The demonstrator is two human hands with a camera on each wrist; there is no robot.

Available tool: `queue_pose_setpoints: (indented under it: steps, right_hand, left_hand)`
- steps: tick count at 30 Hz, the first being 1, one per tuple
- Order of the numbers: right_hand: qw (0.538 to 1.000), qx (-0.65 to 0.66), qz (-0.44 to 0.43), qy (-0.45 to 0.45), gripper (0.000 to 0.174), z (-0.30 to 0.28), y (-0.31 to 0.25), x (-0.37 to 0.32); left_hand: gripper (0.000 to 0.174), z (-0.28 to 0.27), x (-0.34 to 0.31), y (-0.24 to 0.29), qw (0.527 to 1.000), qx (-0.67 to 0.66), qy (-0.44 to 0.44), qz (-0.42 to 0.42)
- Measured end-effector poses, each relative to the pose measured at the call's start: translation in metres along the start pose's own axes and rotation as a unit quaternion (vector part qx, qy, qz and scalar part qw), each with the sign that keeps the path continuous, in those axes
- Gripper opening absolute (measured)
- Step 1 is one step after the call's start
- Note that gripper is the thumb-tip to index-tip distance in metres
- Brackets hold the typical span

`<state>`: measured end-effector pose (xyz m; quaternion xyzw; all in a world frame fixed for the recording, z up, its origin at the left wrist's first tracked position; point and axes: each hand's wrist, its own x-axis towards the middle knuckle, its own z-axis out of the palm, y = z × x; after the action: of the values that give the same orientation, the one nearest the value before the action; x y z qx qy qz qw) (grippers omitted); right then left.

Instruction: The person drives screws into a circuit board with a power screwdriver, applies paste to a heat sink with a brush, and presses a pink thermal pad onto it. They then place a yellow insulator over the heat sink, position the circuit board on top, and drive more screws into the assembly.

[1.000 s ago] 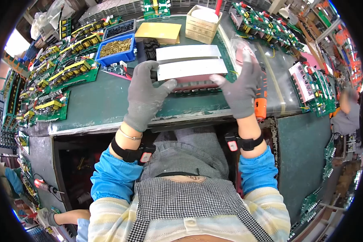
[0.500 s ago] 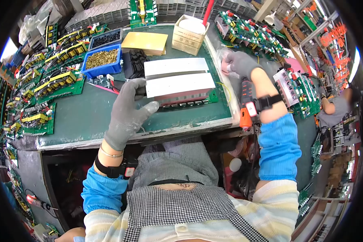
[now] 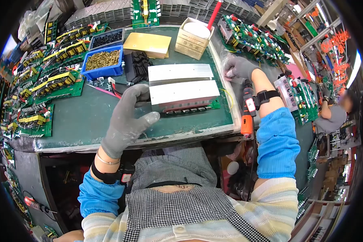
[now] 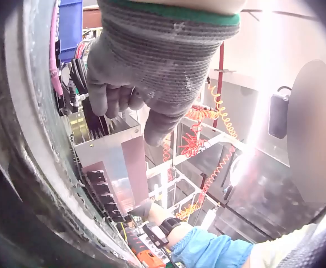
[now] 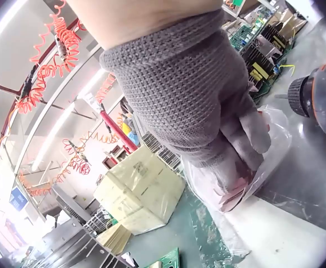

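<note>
A silver heatsink assembly [image 3: 185,93] with two flat top plates stands on a green circuit board [image 3: 215,105]. Beside its left end, my gloved left hand [image 3: 127,119] has its thumb spread and its fingers loosely bent. In the left wrist view those fingertips hover around the corner of the heatsink [image 4: 110,153], holding nothing. My gloved right hand [image 3: 242,67] reaches down at a clear plastic bag [image 5: 280,131] to the right. Its fingertips are at pink sheets [image 5: 234,194] in the bag; the thumb is hidden, so I cannot tell whether they are pinched.
An orange-and-black power screwdriver [image 3: 247,117] lies under my right wrist. Left of the heatsink are a blue bin [image 3: 103,61] of brass-coloured screws and rows of circuit boards [image 3: 60,85]. Behind it stand yellow sheets [image 3: 146,43] and a cardboard box [image 3: 192,40].
My right hand has left the heatsink's right side and moved right to the plastic bag. The left hand has stayed by the heatsink's left end, and its thumb has come away from it.
</note>
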<state>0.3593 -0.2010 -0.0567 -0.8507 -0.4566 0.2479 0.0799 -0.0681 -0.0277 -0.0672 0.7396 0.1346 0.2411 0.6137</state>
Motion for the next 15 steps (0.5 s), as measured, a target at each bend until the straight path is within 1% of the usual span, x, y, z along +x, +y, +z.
queue_pose_setpoints:
  steps: [6, 9, 12, 13, 15]
  right_hand:
    - [0.999, 0.042, -0.032, 0.012, 0.013, 0.004, 0.007, 0.002]
    - [0.999, 0.043, -0.014, -0.009, 0.016, 0.000, 0.009, 0.001]
    - [0.996, -0.017, -0.018, 0.088, 0.021, -0.020, -0.003, -0.026]
    - [0.984, -0.085, -0.101, 0.122, 0.024, -0.029, -0.007, -0.039]
    - [0.979, -0.048, -0.122, 0.155, 0.024, -0.047, -0.027, -0.062]
  left_hand:
    - [0.066, -0.007, -0.004, -0.006, 1.000, 0.022, 0.003, 0.003]
    - [0.074, -0.011, -0.005, -0.004, 0.999, 0.052, 0.008, 0.000]
    - [0.065, -0.016, -0.003, 0.010, 0.997, 0.055, 0.026, 0.045]
    - [0.064, -0.020, -0.001, 0.016, 0.995, 0.077, 0.033, 0.058]
    - [0.062, -0.027, 0.007, 0.028, 0.988, 0.120, 0.047, 0.085]
